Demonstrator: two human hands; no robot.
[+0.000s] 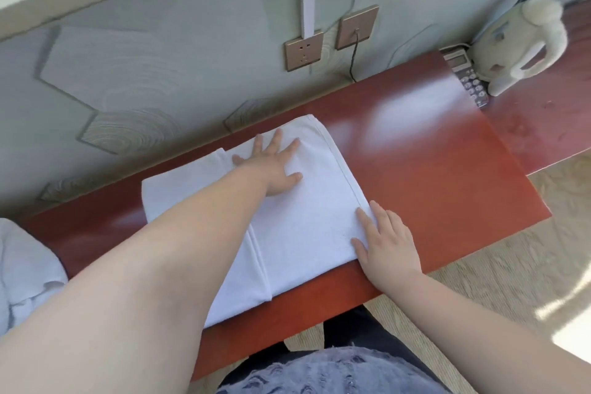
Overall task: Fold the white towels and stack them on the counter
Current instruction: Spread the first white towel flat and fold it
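Two hands are showing, the left hand (275, 166) and the right hand (388, 243). One folded towel (307, 217) is lying on one counter (431, 169), with one crumpled white cloth (25, 265) at the left edge. One phone (467, 73), one soft toy (524, 41), one cable (351, 54) and two wall sockets, left socket (303, 51) and right socket (356, 27), are showing too.

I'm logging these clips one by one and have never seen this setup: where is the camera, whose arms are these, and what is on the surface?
No machine here: one camera worn on a person's head looks down at their own two bare arms. The left hand lies flat, fingers spread, on a folded white towel; the right hand rests flat on its near right corner. Neither grips anything. The towel lies on a red-brown counter. More white cloth is bunched at the left edge. At the far right stand a plush toy and a telephone.
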